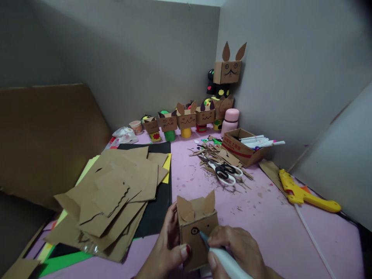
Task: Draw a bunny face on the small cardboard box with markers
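A small cardboard box [192, 252] with two pointed cardboard ears stands at the front of the table. My left hand [167, 248] grips it from the left side, thumb on its front face. On that face are a dark ringed eye, drawn on the left, and a small dot on the right. A white marker [225, 263] is pinched in my right hand [241, 248]. Its tip rests at or very near the right edge of the drawn eye. The lower right of the box is hidden behind my right hand.
Stacked cardboard pieces [122, 182] lie left. Scissors [223, 170] rest among cardboard scraps [213, 155]. A box of markers [244, 149] and a yellow glue gun [305, 195] sit right. Several box-headed animal figures [186, 120] and a pink bottle [230, 120] line the back.
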A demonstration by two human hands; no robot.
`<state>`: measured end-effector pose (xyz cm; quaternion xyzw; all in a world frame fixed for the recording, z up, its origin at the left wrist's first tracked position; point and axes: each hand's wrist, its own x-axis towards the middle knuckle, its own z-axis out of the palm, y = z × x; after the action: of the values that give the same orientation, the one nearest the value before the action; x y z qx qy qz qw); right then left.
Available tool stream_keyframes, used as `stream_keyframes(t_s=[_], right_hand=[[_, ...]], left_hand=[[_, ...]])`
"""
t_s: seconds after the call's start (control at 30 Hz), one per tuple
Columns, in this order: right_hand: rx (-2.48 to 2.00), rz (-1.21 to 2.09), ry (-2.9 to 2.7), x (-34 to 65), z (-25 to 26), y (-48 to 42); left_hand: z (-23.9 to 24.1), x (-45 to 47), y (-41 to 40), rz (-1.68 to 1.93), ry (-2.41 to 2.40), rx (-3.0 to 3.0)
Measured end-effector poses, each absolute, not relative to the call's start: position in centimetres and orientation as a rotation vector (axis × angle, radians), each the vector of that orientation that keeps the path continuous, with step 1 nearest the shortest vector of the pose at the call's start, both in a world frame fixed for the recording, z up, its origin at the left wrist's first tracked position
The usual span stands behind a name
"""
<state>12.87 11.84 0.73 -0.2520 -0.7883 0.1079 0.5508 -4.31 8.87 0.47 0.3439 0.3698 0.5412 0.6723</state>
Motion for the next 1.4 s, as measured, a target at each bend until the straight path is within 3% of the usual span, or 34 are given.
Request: stream_keyframes(t_s=[1.4], right_hand=[[-0.44, 0.305, -1.853, 12.23, 0.63, 12.39]], left_hand=[[-0.29, -4.13, 9.06, 1.28, 0.765, 0.828]])
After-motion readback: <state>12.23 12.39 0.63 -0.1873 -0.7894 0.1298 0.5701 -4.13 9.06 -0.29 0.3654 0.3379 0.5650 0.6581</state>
